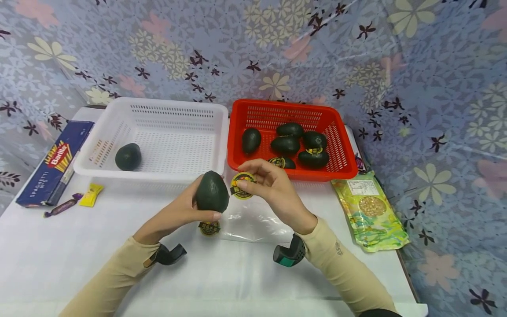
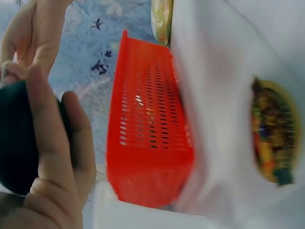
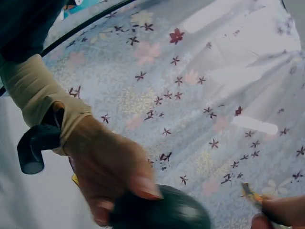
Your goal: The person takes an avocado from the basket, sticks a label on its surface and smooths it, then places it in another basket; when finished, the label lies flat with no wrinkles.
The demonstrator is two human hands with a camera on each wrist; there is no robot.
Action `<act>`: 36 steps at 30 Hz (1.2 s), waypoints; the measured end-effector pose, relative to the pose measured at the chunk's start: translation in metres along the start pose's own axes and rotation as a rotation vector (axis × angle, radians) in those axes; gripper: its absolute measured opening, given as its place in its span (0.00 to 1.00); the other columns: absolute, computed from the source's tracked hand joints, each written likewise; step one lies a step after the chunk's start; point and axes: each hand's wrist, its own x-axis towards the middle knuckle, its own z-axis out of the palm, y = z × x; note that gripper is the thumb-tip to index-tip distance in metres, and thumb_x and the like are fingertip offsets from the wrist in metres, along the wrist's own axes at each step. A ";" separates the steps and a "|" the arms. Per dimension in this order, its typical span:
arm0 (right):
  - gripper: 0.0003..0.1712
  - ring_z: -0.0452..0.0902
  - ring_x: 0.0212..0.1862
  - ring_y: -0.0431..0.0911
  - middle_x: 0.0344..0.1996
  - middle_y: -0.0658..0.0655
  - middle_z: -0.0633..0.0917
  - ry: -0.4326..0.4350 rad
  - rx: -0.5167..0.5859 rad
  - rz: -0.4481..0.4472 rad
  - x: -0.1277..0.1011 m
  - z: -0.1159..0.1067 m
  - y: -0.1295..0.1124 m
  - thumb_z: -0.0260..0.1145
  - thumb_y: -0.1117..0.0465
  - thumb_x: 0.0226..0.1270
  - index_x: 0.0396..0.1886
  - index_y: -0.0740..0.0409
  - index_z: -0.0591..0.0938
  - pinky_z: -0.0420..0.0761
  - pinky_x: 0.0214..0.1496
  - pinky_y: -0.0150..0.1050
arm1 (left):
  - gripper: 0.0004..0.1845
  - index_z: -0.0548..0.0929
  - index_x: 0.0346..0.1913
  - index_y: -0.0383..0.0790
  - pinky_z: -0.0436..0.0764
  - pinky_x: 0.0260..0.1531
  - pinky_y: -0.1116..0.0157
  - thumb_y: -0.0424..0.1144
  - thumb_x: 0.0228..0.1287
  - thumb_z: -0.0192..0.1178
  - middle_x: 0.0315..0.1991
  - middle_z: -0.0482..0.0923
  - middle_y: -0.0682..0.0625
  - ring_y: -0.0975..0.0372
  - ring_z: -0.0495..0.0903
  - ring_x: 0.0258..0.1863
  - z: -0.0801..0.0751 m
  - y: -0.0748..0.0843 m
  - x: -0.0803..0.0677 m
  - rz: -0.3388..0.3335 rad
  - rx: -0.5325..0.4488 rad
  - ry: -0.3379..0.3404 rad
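White table [image 1: 59,255], flowered cloth backdrop [image 1: 435,66] behind. White basket [image 1: 158,171] back left holds one avocado [image 1: 128,156]; red basket [image 1: 340,145] beside it, touching, holds several more avocados, some with labels. Spaghetti box [image 1: 55,163] far left, two wrapped candies near it; snack bag [image 1: 370,211] at right. Left hand [image 1: 178,211] grips a dark avocado [image 1: 212,191] above the table in front of the baskets. Right hand [image 1: 273,185] pinches a round sticker [image 1: 242,185] just beside that avocado. Another sticker [image 1: 209,228] lies on the table below. Left wrist view alone shows the red basket's side wall [image 2: 147,143] close up, blurred. Right wrist view shows the left hand's fingers curled on the avocado [image 3: 162,210], backdrop behind.
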 end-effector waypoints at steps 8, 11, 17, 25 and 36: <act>0.17 0.84 0.37 0.45 0.38 0.50 0.86 0.101 -0.048 -0.116 -0.003 0.008 -0.004 0.70 0.67 0.63 0.51 0.60 0.81 0.85 0.43 0.33 | 0.45 0.57 0.73 0.51 0.86 0.47 0.59 0.37 0.57 0.73 0.62 0.73 0.43 0.53 0.81 0.51 0.022 0.021 0.010 0.122 0.016 0.066; 0.17 0.83 0.34 0.45 0.36 0.50 0.86 0.113 -0.062 -0.149 -0.005 0.009 -0.006 0.72 0.68 0.61 0.50 0.60 0.81 0.85 0.39 0.33 | 0.45 0.57 0.73 0.50 0.86 0.48 0.58 0.35 0.57 0.72 0.63 0.72 0.44 0.52 0.80 0.53 0.027 0.027 0.010 0.145 0.030 0.078; 0.17 0.80 0.32 0.45 0.36 0.49 0.85 0.129 -0.106 -0.228 -0.008 0.011 -0.009 0.72 0.71 0.59 0.49 0.65 0.80 0.84 0.35 0.32 | 0.45 0.58 0.73 0.50 0.87 0.47 0.58 0.35 0.56 0.72 0.62 0.72 0.46 0.52 0.80 0.53 0.033 0.035 0.008 0.160 0.053 0.077; 0.18 0.81 0.34 0.44 0.38 0.55 0.85 0.133 -0.153 -0.259 -0.010 0.012 -0.007 0.73 0.73 0.57 0.48 0.64 0.81 0.85 0.36 0.33 | 0.45 0.57 0.73 0.51 0.86 0.48 0.58 0.37 0.57 0.73 0.63 0.72 0.46 0.52 0.80 0.53 0.036 0.038 0.003 0.154 0.063 0.074; 0.18 0.78 0.34 0.43 0.35 0.57 0.85 0.142 -0.282 -0.274 -0.012 0.019 -0.003 0.76 0.68 0.56 0.46 0.57 0.82 0.79 0.35 0.32 | 0.46 0.55 0.74 0.52 0.86 0.47 0.57 0.41 0.58 0.72 0.62 0.73 0.46 0.54 0.82 0.50 0.035 0.041 -0.003 0.150 0.137 0.078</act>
